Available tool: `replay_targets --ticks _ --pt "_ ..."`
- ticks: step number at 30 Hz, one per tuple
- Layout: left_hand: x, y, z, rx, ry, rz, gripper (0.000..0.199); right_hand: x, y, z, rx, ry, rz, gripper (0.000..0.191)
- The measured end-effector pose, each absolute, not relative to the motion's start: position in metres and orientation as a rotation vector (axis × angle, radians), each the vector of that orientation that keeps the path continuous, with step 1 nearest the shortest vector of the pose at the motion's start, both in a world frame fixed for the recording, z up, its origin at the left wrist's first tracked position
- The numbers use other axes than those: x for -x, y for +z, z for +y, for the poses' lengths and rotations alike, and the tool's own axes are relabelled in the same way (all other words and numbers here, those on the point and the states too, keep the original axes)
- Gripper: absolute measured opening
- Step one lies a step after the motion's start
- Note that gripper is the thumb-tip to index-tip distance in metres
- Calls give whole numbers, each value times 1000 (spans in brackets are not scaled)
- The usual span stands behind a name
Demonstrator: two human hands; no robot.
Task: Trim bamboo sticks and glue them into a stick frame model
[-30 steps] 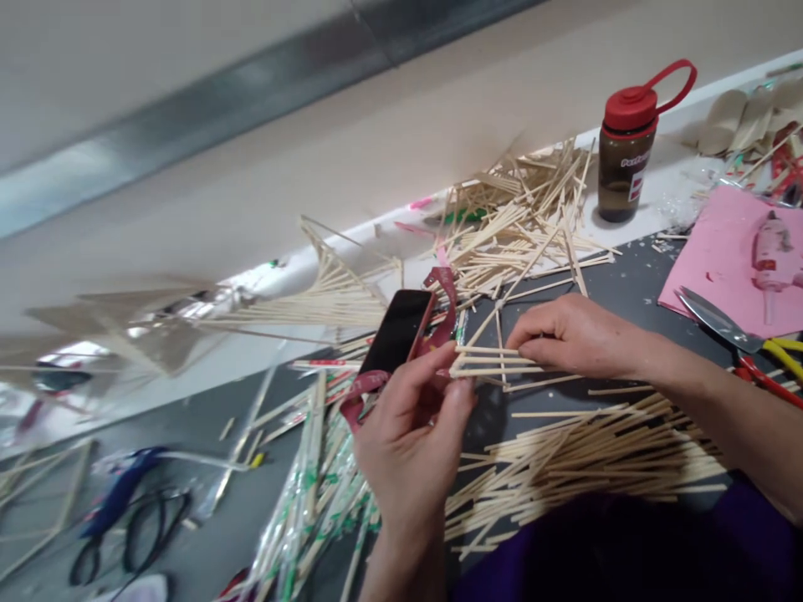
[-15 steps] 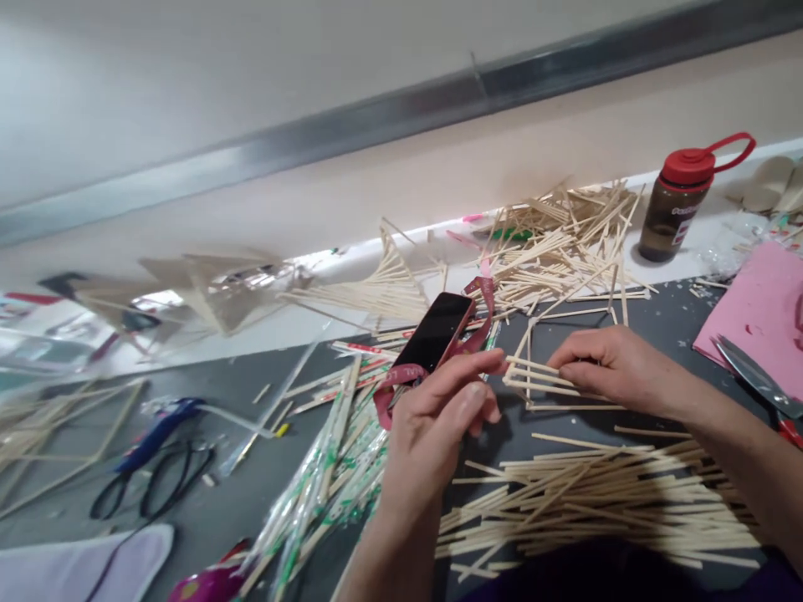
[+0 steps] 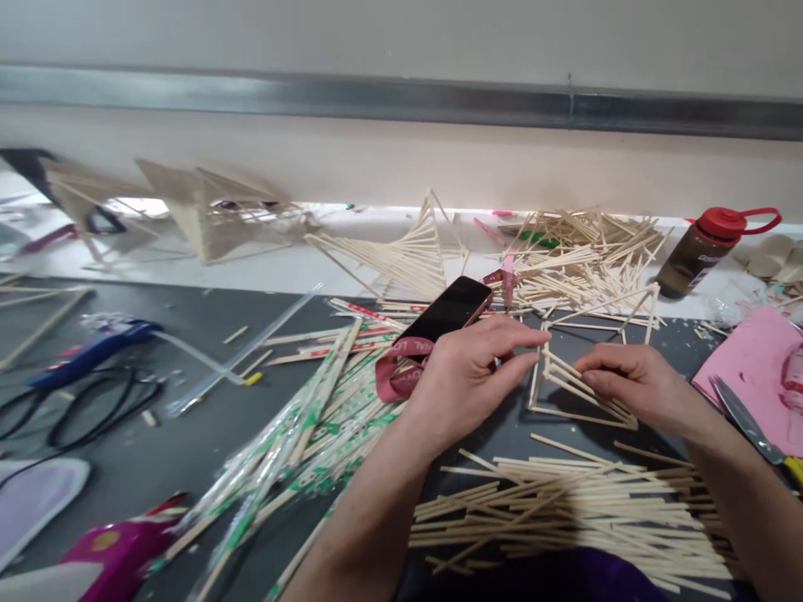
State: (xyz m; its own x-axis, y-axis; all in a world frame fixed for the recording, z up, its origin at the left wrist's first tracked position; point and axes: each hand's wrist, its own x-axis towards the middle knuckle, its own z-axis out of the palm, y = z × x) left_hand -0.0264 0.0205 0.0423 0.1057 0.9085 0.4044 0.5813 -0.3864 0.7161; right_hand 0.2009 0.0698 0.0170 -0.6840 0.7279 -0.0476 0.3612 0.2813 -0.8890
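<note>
A small open frame of thin wooden sticks [image 3: 583,415] stands on the dark table right of centre. My right hand [image 3: 633,385] pinches sticks on its right side between thumb and fingers. At the frame's left corner, my left hand [image 3: 480,368] has its index fingertip against the sticks, with the thumb a little below and apart from it. Below both hands lies a wide pile of loose sticks [image 3: 565,510]. A dark phone [image 3: 445,313] with a pink strap [image 3: 401,368] rests behind my left hand.
Wrapped sticks [image 3: 301,443], a blue glue gun [image 3: 100,351] and a magenta tool [image 3: 119,552] lie left. Behind are a fan-shaped stick model [image 3: 401,259] and another stick heap [image 3: 565,251]. Right are a red-capped bottle [image 3: 699,251], scissors [image 3: 746,418] and pink cloth [image 3: 733,347].
The view has levelled and shifted. My left thumb and index finger have come to the frame's left corner, and the frame has turned slightly in my right hand.
</note>
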Motion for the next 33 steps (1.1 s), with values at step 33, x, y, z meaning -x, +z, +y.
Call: replay_targets --ticks 33 --pt "14 34 15 -2029 1268 1616 15 -202 22 79 870 1284 -2247 19"
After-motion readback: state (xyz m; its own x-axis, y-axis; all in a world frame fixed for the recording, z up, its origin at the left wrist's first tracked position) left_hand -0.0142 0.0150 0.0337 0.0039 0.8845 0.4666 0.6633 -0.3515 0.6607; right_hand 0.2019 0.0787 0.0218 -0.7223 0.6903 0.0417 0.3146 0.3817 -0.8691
